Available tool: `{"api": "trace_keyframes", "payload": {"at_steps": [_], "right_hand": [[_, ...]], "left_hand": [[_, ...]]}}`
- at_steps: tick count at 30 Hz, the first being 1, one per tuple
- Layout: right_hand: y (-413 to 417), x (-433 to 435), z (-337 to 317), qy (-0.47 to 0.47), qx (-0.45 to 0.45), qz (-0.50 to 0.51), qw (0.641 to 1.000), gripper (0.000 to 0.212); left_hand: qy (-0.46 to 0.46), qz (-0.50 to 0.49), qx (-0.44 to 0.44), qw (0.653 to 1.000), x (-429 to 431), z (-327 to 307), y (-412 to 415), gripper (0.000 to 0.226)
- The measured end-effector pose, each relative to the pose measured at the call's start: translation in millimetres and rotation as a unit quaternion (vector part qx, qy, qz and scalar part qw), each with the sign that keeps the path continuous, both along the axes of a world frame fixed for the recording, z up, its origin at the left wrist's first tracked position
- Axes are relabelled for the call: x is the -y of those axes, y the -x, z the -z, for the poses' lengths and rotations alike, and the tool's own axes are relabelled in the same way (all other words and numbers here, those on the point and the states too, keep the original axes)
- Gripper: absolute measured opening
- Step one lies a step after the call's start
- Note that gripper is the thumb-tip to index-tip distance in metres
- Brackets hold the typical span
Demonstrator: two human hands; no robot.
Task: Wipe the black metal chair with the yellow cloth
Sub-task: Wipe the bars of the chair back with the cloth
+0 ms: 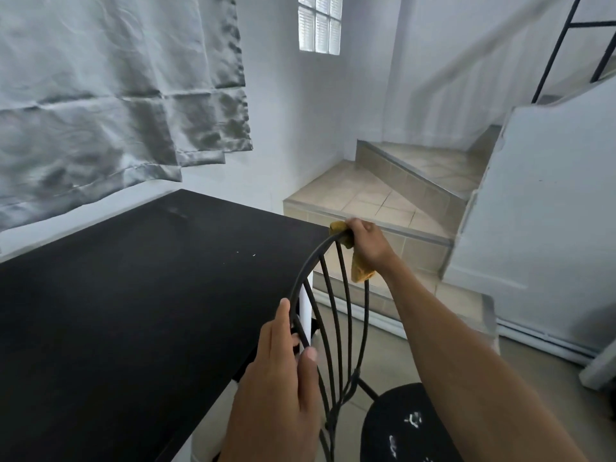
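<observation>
The black metal chair [333,315] stands close in front of the person, its curved back just beside the near right corner of the dark bench [133,295], with the tiled stairs [383,195] beyond. The right hand [368,243] is curled tight around the yellow cloth [358,266], pressing it onto the top of the back's arch at its far end; one tail of the cloth hangs down beside the outer rod. The left hand [283,371] grips the near side of the frame, fingers closed round the rod and thumb laid along it, steadying the chair.

The step in hand looks like wiping the top rail. To do it well, I'd keep the cloth wrapped fully around the rod and draw it along the curve in one long pass toward the left hand, holding that brace firm so the chair doesn't rock. The thin inner spindles and the speckled seat [410,428] appear to need attention afterwards.
</observation>
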State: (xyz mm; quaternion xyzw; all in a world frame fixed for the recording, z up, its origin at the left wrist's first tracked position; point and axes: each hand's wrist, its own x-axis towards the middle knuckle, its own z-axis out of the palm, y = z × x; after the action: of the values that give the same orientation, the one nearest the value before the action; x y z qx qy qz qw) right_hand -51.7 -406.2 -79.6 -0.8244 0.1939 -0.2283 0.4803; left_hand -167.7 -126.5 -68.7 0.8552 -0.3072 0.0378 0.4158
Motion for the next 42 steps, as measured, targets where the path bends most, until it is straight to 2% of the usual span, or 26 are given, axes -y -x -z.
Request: {"api": "trace_keyframes", "payload": {"at_steps": [6, 11, 13, 16, 20, 24, 27, 31, 34, 38, 40, 42], "right_hand": [[-3.4, 22.0, 46.1, -0.159, 0.007, 0.059, 0.986, 0.044], [28.6, 13.8, 146.4, -0.288, -0.081, 0.095, 0.949, 0.047], [34.2, 10.0, 160.3, -0.314, -0.076, 0.107, 0.940, 0.048], [28.8, 16.5, 144.4, -0.315, -0.092, 0.093, 0.940, 0.045], [10.9, 27.4, 78.9, -0.241, -0.063, 0.051, 0.967, 0.042], [-4.2, 26.6, 20.6, -0.109, -0.080, 0.006, 0.991, 0.047], [-6.0, 22.2, -1.1, -0.042, -0.087, -0.029, 0.995, 0.044], [-2.7, 0.2, -12.2, 0.029, -0.040, -0.027, 0.998, 0.039], [0.4, -16.5, -16.5, 0.135, -0.010, -0.041, 0.990, 0.039], [10.6, -47.7, -22.4, 0.277, 0.017, -0.087, 0.957, 0.039], [16.8, -59.9, -21.7, 0.308, 0.037, -0.094, 0.946, 0.036], [19.7, -63.3, -26.6, 0.296, 0.021, -0.097, 0.950, 0.037]], "left_hand": [[0.003, -0.014, -0.013, 1.000, 1.9, 1.0, 0.9, 0.053], [0.006, 0.007, 0.008, 1.000, 2.9, 9.1, -1.4, 0.066], [-0.008, 0.007, 0.011, 1.000, 3.7, 11.9, -5.7, 0.070], [0.006, 0.011, 0.004, 1.000, 3.8, 13.3, -7.3, 0.073], [0.015, 0.009, 0.005, 1.000, 4.4, 14.2, -6.6, 0.082], [0.018, 0.011, -0.006, 1.000, 4.6, 11.7, -6.6, 0.075], [0.023, 0.014, -0.020, 0.999, 4.6, 11.9, -7.2, 0.084], [0.028, 0.012, -0.017, 0.999, 4.3, 13.9, -6.1, 0.089], [0.015, 0.014, -0.009, 1.000, 5.6, 12.4, -6.1, 0.089], [0.005, 0.020, -0.023, 1.000, 2.0, 7.2, -1.1, 0.087], [0.034, 0.021, -0.058, 0.998, 1.2, 3.2, 1.3, 0.077], [0.069, 0.037, -0.119, 0.990, -2.0, 1.1, 4.4, 0.078]]}}
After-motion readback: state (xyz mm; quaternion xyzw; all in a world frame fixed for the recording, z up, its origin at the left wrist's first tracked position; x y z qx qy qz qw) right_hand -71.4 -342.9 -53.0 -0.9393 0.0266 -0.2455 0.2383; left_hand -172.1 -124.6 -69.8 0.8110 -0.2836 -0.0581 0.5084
